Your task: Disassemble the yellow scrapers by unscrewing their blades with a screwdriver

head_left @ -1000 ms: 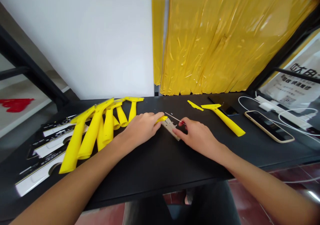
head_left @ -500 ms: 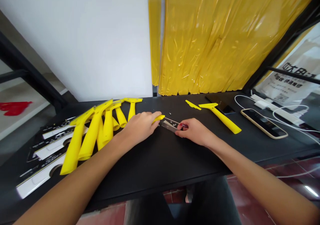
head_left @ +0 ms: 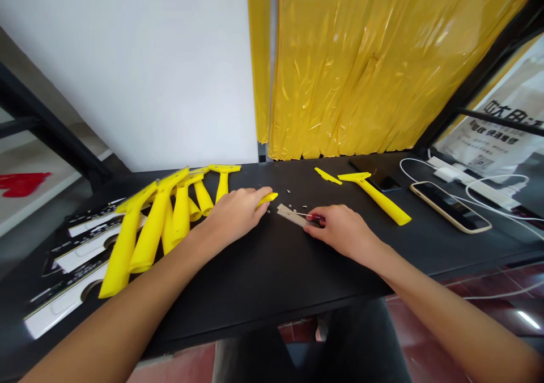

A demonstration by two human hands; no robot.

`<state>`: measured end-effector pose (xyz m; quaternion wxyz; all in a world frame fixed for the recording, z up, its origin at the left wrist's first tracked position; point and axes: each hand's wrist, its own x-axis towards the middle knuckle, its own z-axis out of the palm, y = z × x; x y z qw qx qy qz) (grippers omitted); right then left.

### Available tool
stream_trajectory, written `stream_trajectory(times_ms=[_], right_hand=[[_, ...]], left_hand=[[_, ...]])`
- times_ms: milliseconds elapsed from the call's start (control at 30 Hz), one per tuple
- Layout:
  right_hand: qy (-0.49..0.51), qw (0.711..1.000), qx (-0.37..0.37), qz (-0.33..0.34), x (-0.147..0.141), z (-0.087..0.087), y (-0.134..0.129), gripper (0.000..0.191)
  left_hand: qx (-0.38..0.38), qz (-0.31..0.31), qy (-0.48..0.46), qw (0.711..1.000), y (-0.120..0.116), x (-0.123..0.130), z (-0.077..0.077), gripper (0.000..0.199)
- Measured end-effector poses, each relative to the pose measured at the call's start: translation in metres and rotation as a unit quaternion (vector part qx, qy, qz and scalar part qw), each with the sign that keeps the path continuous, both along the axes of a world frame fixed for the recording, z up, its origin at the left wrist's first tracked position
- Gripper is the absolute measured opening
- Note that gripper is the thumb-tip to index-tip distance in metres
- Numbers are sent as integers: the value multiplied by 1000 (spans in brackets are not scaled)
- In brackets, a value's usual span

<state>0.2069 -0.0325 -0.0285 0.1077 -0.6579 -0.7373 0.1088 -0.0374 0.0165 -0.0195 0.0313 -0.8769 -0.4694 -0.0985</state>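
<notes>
My left hand (head_left: 238,210) is closed around a yellow plastic scraper part (head_left: 267,199), most of which is hidden by the fingers. My right hand (head_left: 340,227) grips a small screwdriver (head_left: 316,218) with a red handle, its thin shaft pointing left. Between thumb and fingers the same hand also pinches a flat metal blade (head_left: 290,216), under the shaft and low over the table. Small screws (head_left: 305,206) and nuts (head_left: 290,205) lie just beyond the blade. To the left, several yellow scrapers (head_left: 144,224) lie in an overlapping row.
On the right are another yellow scraper (head_left: 382,200), a loose yellow strip (head_left: 327,175), a dark flat device (head_left: 380,178), a phone (head_left: 450,206) and a power strip (head_left: 476,186) with white cables. Black-and-white packaging (head_left: 68,303) lies at left. A white panel and yellow sheeting stand behind the black table (head_left: 255,292).
My right hand has shifted slightly right with the screwdriver and blade, widening the gap to my left hand. The blade has tilted and looks lighter. My left hand keeps its hold.
</notes>
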Motion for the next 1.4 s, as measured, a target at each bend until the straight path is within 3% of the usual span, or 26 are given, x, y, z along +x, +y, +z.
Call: stream_trajectory(times_ms=[300, 533, 667, 800, 900, 1000, 1133, 1400], right_hand=[[66, 989, -115, 70, 9, 14, 20, 10], [-7, 997, -24, 72, 29, 4, -4, 13], [24, 997, 11, 76, 45, 0, -25, 19], [46, 980, 108, 163, 46, -10, -47, 32], [31, 968, 128, 214, 41, -22, -56, 39], [7, 976, 108, 191, 39, -29, -54, 39], [10, 985, 91, 147, 47, -26, -45, 30], [12, 996, 55, 70, 96, -23, -35, 24]], left_hand=[[-7, 1, -12, 1000, 3, -2, 3, 36], [-4, 19, -12, 1000, 7, -4, 7, 36], [-5, 13, -16, 1000, 7, -4, 4, 37], [-2, 9, -18, 1000, 5, -4, 4, 37], [-3, 10, -17, 1000, 5, -4, 5, 37], [-3, 12, -15, 1000, 5, -3, 4, 37], [-4, 8, -9, 1000, 5, -2, 3, 36], [8, 11, -13, 1000, 7, -4, 1, 36]])
